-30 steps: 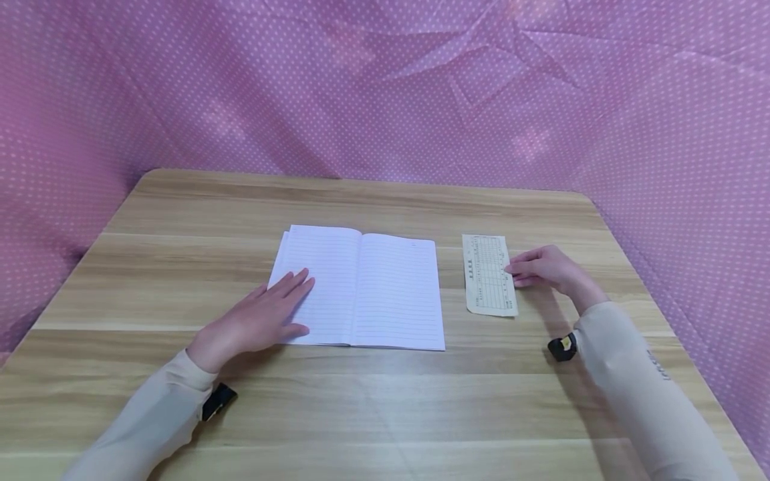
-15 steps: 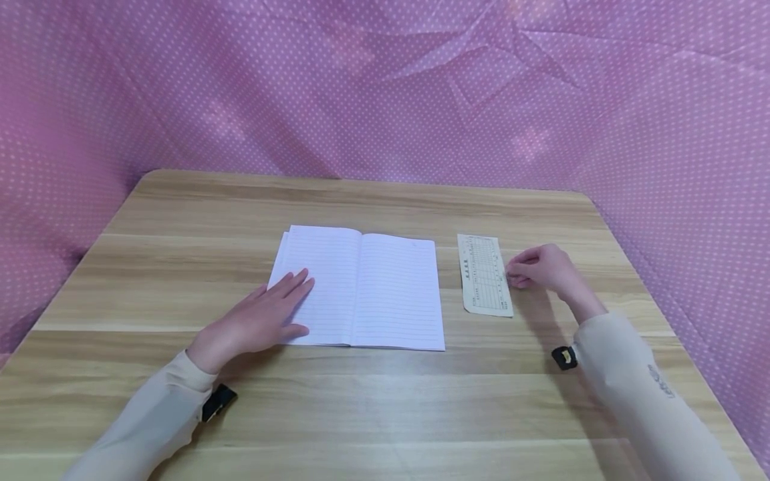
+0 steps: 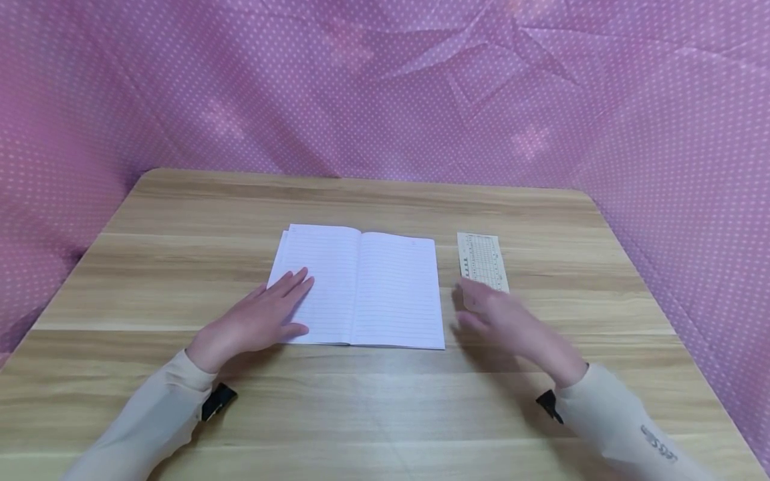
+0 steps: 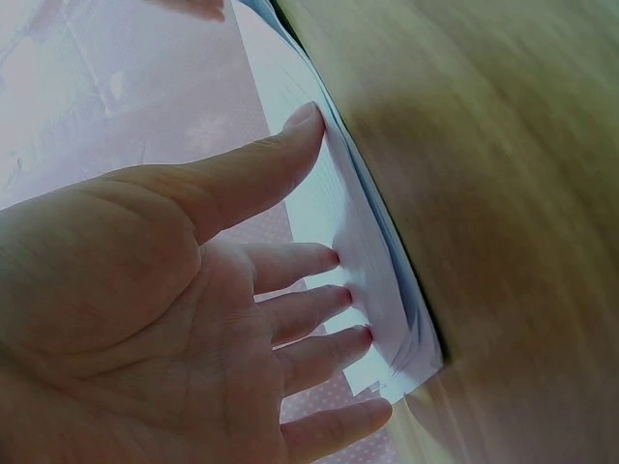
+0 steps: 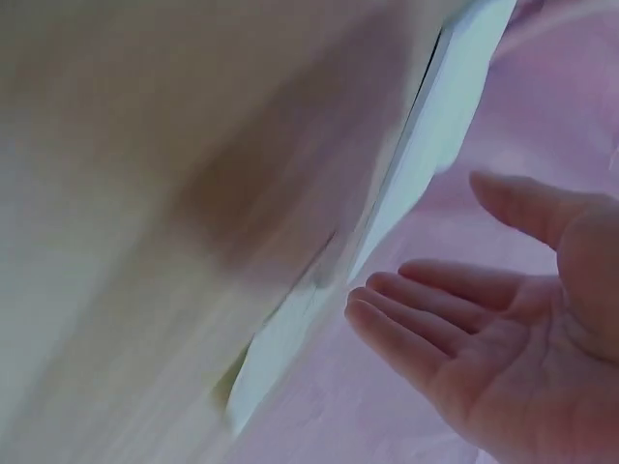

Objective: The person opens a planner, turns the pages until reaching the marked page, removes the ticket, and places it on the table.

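Note:
An open notebook (image 3: 397, 290) with lined white pages lies in the middle of the table. Fingers spread, my left hand (image 3: 255, 324) rests on its left page; the left wrist view shows the thumb and fingertips touching the paper (image 4: 343, 222). To the notebook's right lies a small printed paper slip (image 3: 484, 257) with a table of lines on it. My right hand (image 3: 502, 317), blurred, hovers over the slip's lower part and hides it. In the right wrist view that hand (image 5: 503, 319) has loosely extended fingers and holds nothing.
The wooden table (image 3: 385, 414) has rounded far corners. Pink dotted cloth (image 3: 385, 93) hangs behind it and along both sides. A small black device (image 3: 219, 402) sits at the left wrist and another black device (image 3: 550, 406) at the right.
The slip has shifted slightly left, and my right hand has let go of its right edge. That hand has moved left and nearer, across the slip's lower part. My left hand stays put.

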The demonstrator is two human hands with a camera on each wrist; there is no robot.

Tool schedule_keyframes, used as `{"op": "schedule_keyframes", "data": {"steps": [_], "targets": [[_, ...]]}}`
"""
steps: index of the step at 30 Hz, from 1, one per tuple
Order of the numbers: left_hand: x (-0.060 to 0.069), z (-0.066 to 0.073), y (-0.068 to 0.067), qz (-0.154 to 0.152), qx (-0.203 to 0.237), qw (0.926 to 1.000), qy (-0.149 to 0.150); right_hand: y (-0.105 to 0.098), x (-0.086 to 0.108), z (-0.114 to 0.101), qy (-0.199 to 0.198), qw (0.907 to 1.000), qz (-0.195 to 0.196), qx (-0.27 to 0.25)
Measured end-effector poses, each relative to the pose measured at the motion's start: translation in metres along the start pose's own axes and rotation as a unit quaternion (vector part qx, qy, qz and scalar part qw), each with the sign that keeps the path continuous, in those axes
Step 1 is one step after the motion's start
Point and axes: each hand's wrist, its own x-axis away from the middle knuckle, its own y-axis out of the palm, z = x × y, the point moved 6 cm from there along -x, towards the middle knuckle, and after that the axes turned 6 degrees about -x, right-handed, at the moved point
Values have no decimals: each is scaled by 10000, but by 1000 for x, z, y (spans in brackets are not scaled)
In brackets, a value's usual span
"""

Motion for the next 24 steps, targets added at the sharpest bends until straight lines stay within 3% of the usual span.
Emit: {"op": "schedule_keyframes", "data": {"steps": [3, 8, 18, 20, 24], "targets": [[0, -1, 0, -12, -9, 10000, -15, 17, 7, -19, -508, 9981, -231, 272], [0, -2, 1, -4, -24, 10000, -13, 37, 17, -39, -816, 9927, -745, 488], [-1, -1, -2, 79, -19, 10000, 18, 45, 23, -44, -821, 9898, -855, 789], [-2, -4, -3, 164, 15, 9999, 36, 46, 23, -43, -791, 9901, -861, 780], [-3, -18, -7, 298, 388, 9986, -204, 46, 24, -44, -788, 9905, -847, 744]]}}
